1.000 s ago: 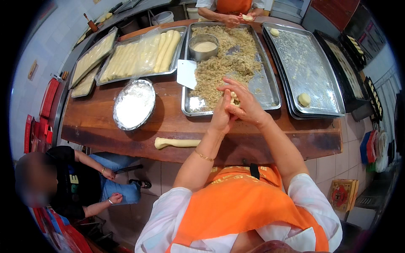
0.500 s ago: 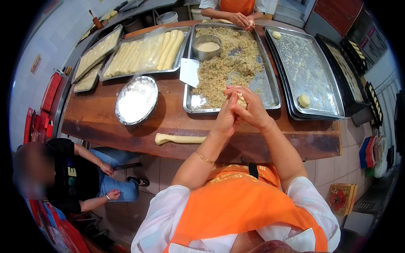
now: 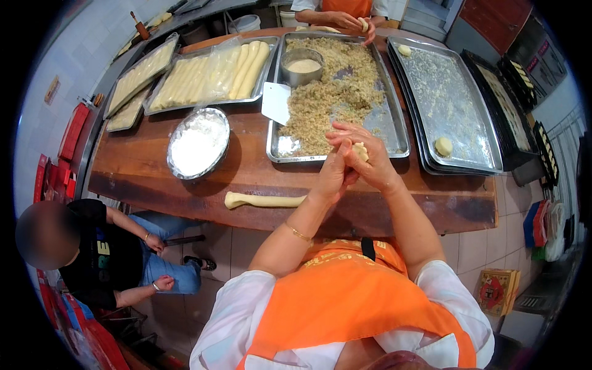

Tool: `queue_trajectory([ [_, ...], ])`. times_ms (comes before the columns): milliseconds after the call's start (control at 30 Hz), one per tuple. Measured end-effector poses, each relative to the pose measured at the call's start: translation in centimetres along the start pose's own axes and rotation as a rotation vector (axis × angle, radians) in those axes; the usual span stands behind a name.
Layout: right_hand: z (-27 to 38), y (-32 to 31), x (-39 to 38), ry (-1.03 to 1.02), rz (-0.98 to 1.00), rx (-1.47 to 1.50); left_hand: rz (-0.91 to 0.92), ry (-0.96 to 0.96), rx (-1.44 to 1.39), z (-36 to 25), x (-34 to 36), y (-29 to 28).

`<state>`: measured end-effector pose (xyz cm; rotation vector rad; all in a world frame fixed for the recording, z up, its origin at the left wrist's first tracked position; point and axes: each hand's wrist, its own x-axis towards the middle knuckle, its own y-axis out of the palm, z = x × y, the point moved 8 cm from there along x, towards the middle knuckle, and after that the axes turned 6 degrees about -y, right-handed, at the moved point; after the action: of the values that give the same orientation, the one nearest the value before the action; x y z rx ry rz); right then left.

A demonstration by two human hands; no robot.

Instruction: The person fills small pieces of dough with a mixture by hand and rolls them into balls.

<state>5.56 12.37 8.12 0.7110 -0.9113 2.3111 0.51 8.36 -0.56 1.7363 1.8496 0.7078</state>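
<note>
Cupped together over the near edge of the filling tray, my left hand (image 3: 335, 171) and my right hand (image 3: 375, 163) close around a small piece of pale dough (image 3: 361, 151). Part of the dough shows between thumb and fingers; the rest is hidden by my hands. Crumbly brown filling (image 3: 336, 102) lies in the metal tray (image 3: 399, 132) just beyond them. A metal bowl (image 3: 302, 77) of light powder and a white scraper (image 3: 275, 103) rest in that tray. Below and left of my hands, a dough roll (image 3: 262, 200) lies on the wooden table, its right end behind my left forearm.
A bowl of white flour (image 3: 198, 145) stands at left, before a tray of dough rolls (image 3: 203, 77) partly under plastic. Stacked trays (image 3: 456, 92) at right carry two dough balls, one being the near ball (image 3: 443, 146). A co-worker's hands (image 3: 361, 26) hold dough opposite; a person (image 3: 117, 253) sits at left.
My hands have turned slightly around the dough, and more of it shows between them. Across the table, the co-worker's hands have moved apart a little, with a dough piece in the fingers.
</note>
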Motion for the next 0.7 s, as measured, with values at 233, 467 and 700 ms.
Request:
queue_trajectory([
  [233,-2.0,-0.6,-1.5,0.201,-0.080,0.135,0.020,-0.032,-0.134,0.2,-0.7,2.2],
  [467,0.5,-0.1,-0.6,0.115,-0.099,0.103,-0.001,-0.033,0.243,0.8,-0.8,-0.5],
  [700,-2.3,-0.7,-2.0,0.262,-0.004,0.217,-0.083,-0.020,0.102,0.0,-1.6,2.0],
])
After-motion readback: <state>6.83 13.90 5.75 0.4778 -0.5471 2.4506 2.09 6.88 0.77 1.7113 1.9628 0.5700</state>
